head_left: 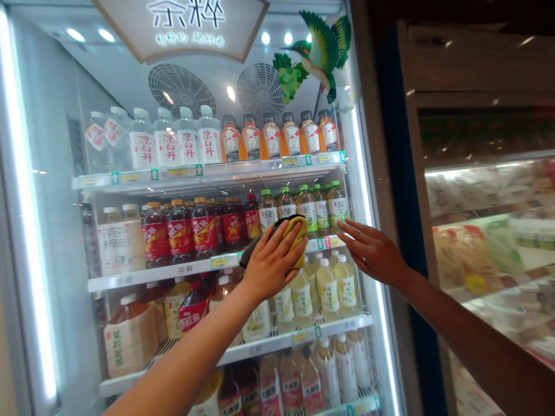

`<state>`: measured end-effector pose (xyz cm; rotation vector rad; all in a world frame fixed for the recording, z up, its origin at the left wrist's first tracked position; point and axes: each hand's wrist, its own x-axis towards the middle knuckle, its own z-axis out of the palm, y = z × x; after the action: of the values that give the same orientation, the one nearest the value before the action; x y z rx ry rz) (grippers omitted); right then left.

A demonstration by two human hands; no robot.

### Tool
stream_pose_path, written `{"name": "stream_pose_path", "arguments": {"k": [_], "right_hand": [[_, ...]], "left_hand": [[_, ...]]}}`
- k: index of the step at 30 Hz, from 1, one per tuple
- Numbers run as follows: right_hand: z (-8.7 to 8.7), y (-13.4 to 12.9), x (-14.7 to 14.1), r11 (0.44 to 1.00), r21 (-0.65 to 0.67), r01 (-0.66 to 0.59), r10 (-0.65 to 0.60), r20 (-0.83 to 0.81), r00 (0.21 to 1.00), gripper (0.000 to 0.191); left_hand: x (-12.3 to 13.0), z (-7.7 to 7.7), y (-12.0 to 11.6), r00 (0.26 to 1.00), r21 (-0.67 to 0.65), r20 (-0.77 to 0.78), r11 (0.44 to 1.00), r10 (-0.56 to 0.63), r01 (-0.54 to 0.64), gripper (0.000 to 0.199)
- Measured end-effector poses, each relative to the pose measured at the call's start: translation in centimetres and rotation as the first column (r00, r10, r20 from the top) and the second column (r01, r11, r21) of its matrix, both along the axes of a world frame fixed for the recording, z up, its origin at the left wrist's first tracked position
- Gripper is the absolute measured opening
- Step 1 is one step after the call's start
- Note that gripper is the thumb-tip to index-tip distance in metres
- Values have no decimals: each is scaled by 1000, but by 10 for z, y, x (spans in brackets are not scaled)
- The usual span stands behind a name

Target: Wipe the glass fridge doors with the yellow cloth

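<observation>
My left hand (275,260) lies with its fingers over a folded yellow and dark grey cloth (300,224), pressed against the glass door of a lit drinks cooler. Behind the glass near it are green-capped bottles (306,205) on the second shelf. To the right, my right hand (370,248) has its fingers stretched out near the right side of the door, with no object in it. Its fingertips are close to the green-capped bottles in the view; whether they touch the glass is hard to tell.
Shelves (173,171) of bottled drinks fill the cooler behind the glass. A bird sticker (323,55) is at the upper right of the door. Another lit cabinet (477,231) with packaged goods stands at the right, blurred.
</observation>
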<state>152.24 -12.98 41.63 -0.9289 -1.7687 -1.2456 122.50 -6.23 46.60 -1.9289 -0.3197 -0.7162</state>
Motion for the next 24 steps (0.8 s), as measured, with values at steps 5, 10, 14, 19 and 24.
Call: {"name": "stream_pose_path", "arguments": {"k": [5,10,14,19,24], "right_hand": [[3,3,19,1000,8,4,-4,-16,1000,45],[2,5,20,1000,-16,-13,12,-48,999,50],[2,4,28,999,-46,-23,21,-55,998,57],[0,6,45,998,-56,-16,10,-109,994,66],[-7,14,50,997,-74,-17,-1,-240,971,76]], "left_hand": [[1,36,9,856,-17,516,1000,25,-19,66],[75,53,-1,912,-38,410,999,-12,31,62],[79,13,-6,999,18,-2,999,-49,49,65],[43,0,1,990,76,-131,995,-54,64,66],[87,42,-2,944,14,329,1000,-22,19,65]]}}
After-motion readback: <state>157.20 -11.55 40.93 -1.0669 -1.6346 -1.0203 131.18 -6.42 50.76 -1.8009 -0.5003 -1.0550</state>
